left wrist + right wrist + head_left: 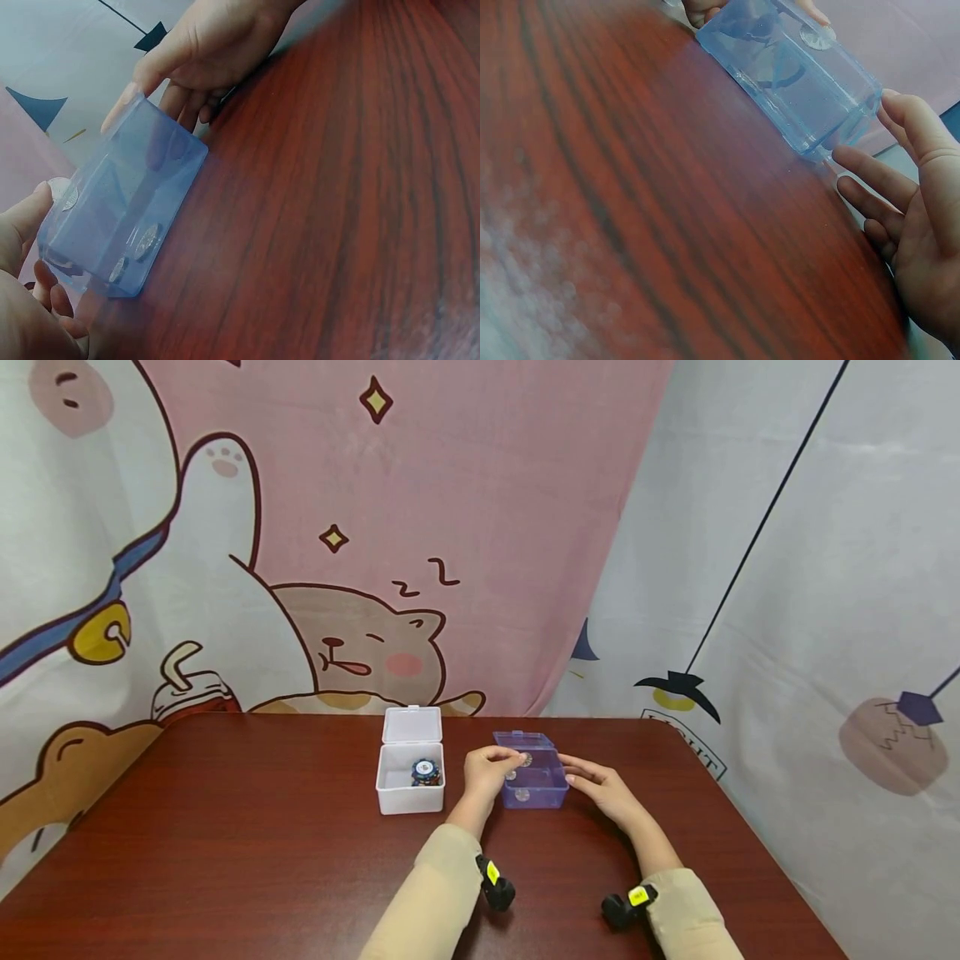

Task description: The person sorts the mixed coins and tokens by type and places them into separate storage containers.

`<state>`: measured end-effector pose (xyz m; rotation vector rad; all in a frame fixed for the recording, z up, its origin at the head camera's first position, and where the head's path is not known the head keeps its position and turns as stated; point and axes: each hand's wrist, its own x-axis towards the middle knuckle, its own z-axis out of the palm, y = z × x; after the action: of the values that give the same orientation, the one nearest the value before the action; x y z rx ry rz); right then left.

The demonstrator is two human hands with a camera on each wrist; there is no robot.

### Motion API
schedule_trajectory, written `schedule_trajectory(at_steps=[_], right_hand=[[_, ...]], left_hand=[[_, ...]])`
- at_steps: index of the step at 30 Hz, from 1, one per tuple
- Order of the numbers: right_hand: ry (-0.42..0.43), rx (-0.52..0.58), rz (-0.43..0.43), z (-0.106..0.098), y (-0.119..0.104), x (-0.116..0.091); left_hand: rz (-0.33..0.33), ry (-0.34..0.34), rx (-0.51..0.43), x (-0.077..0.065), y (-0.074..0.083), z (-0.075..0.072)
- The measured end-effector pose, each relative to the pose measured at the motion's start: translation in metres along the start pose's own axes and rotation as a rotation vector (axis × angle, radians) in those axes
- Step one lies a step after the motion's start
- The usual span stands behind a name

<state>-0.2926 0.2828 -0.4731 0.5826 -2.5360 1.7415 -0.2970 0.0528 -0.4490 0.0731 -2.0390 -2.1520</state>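
On the table stands a translucent purple-blue box (551, 797), its hinged lid (528, 741) raised at the back. My left hand (483, 771) pinches a silvery coin (66, 193) between thumb and fingers at the box's upper left rim. More coins show through the walls: one low at the front (522, 794) and one by the left side (511, 774). At the other end, my right hand (609, 791) touches the box's right wall with fairly straight fingers and thumb. In the right wrist view, those fingertips (842, 155) meet the box's corner.
To the left stands a white box (411, 800) with its lid (412, 725) open. Several blue-patterned poker chips (425, 770) lie at its right side. A printed curtain (525, 527) hangs behind the reddish-brown table (262, 843).
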Motion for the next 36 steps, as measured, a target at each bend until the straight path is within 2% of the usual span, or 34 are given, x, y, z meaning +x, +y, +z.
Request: schedule_trajectory(at_steps=[5, 9, 17, 21, 27, 31, 34, 36], right_hand=[[0.003, 0.006, -0.008, 0.0, 0.0, 0.0], [-0.001, 0.002, 0.007, 0.0, -0.004, -0.001], [-0.015, -0.001, 0.012, 0.003, -0.031, -0.006], [-0.016, -0.013, 0.018, 0.004, -0.038, -0.008], [-0.016, 0.002, 0.021, 0.004, -0.034, -0.007], [-0.011, 0.02, 0.011, 0.002, -0.022, -0.004], [-0.018, 0.035, 0.009, 0.002, -0.021, -0.004], [-0.026, 0.04, 0.011, 0.003, -0.029, -0.005]], left_hand=[[-0.016, 0.001, 0.022, -0.002, 0.001, 0.003], [0.002, 0.007, 0.041, -0.003, 0.002, 0.003], [0.06, 0.035, 0.088, -0.004, -0.002, 0.005], [0.06, 0.032, 0.105, -0.004, -0.002, 0.004], [0.077, 0.017, 0.117, -0.003, -0.002, 0.003], [0.088, 0.007, 0.12, -0.003, -0.003, 0.002], [0.086, -0.016, 0.11, -0.003, -0.005, 0.0], [0.089, -0.032, 0.121, -0.002, -0.006, -0.001]])
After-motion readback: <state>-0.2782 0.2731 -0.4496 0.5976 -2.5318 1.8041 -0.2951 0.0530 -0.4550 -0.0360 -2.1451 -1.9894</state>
